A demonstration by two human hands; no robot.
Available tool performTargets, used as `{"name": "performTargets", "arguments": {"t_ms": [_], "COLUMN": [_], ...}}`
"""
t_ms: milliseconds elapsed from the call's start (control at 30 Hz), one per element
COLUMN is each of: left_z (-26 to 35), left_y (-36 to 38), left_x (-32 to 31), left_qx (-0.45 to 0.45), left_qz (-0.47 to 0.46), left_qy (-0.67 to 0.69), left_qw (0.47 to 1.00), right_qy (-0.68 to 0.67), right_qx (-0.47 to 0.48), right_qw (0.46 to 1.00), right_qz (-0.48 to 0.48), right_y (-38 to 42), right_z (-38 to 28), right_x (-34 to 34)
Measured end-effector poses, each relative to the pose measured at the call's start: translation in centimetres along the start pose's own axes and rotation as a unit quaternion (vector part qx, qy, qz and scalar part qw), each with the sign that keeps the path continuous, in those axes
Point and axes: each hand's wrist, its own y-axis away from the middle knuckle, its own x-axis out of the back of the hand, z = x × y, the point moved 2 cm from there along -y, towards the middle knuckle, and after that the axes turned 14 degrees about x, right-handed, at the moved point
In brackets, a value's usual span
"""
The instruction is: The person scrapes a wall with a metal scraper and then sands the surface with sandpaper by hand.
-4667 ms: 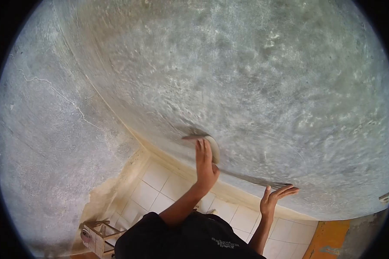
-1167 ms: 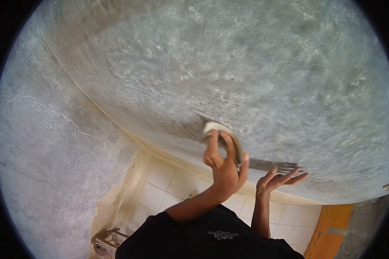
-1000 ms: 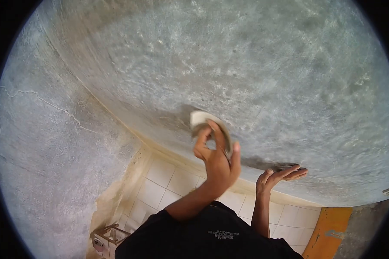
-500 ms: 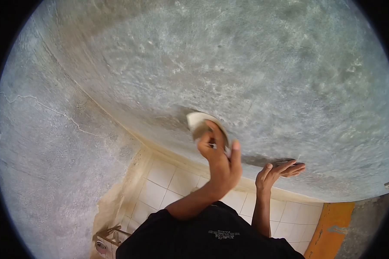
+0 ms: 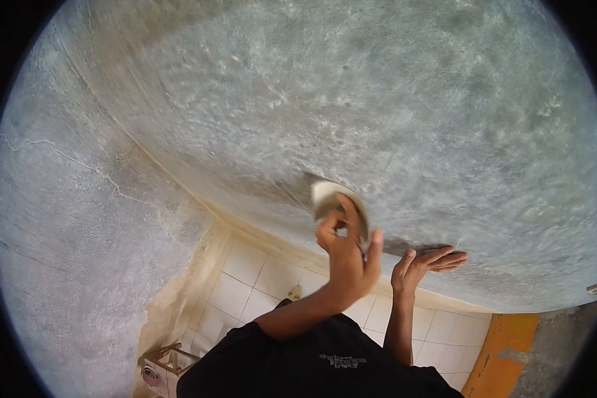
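My left hand (image 5: pixel 347 251) is raised and grips a pale rounded pad (image 5: pixel 325 194), pressing it flat against the rough grey plastered surface (image 5: pixel 378 106). Two fingers lie over the pad and the thumb sticks out to the right. A dark rubbed streak runs along the plaster beside the pad. My right hand (image 5: pixel 426 263) is just to the right and slightly lower, fingers spread and laid flat on the same surface, holding nothing. My black shirt (image 5: pixel 312 365) fills the bottom middle.
A second grey plastered face with a long thin crack (image 5: pixel 79 162) meets the first at a corner on the left. Below are white tiles (image 5: pixel 245 278), a wooden frame (image 5: pixel 162 361) at lower left and an orange strip (image 5: pixel 501 351) at lower right.
My left hand has kept sliding the pad back and forth over the plaster; since half a second ago it has moved a little to the right. My right hand has stayed flat in place.
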Motion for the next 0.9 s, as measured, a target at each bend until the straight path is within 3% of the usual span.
{"name": "performTargets", "arguments": {"t_ms": [100, 333, 367, 567, 633, 900], "left_z": [-1.4, -2.3, -3.5, -3.2, -2.2, -0.7], "left_y": [-2.6, 2.5, 2.8, -2.0, -3.5, -0.6], "left_x": [0.6, -2.9, -3.4, -0.5, 0.2, -1.3], "left_qx": [0.018, -0.059, -0.040, -0.065, -0.086, -0.165], "left_qz": [0.096, -0.029, -0.032, 0.104, 0.105, -0.019], "left_qy": [0.105, -0.089, -0.105, 0.015, 0.023, -0.124], "left_qw": [0.990, 0.994, 0.993, 0.992, 0.990, 0.978], "right_qy": [0.012, 0.018, 0.019, 0.015, 0.020, 0.010], "right_qx": [0.011, 0.016, 0.016, 0.015, 0.016, 0.004], "right_qw": [1.000, 1.000, 1.000, 1.000, 1.000, 1.000], "right_qz": [-0.003, 0.010, 0.012, 0.006, 0.010, 0.008], "right_y": [0.2, -0.1, -0.1, 0.3, 0.4, 0.4], "right_z": [0.3, 0.1, 0.1, 0.4, 0.5, 0.4], "right_x": [-0.1, -0.2, -0.2, -0.4, -0.5, -0.5]}}
